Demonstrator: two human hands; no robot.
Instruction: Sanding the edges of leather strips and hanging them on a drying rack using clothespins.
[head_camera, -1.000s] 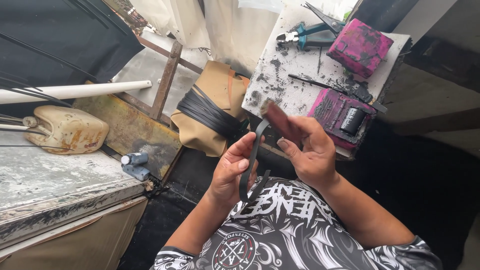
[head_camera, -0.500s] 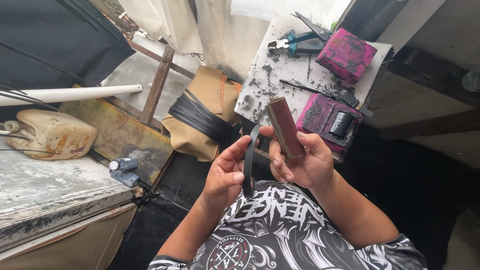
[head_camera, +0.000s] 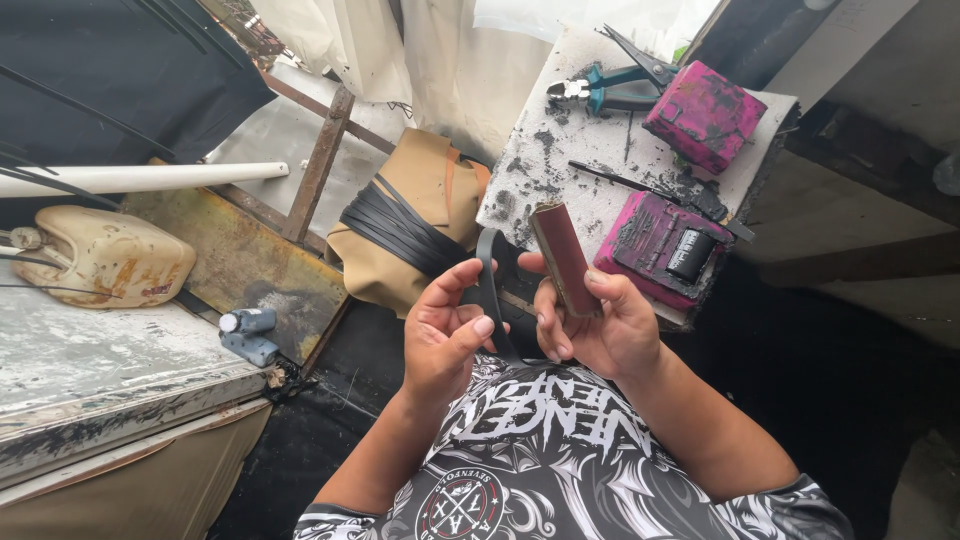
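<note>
Right hand grips an upright brown block, left hand pinches a dark strap just beside it; beyond the hands, a table carrying pliers and two pink boxes.

Block: brown, oblong, flat-faced, dull worn surface; held upright with a slight lean to the left, lower end sunk in the right hand, upper end free above the fingers.
Strap: dark grey, narrow, flat band (material cannot be told); stands on edge just left of the block, upper end curling over, pinched by the left hand, lower part running down behind the thumb.
</note>
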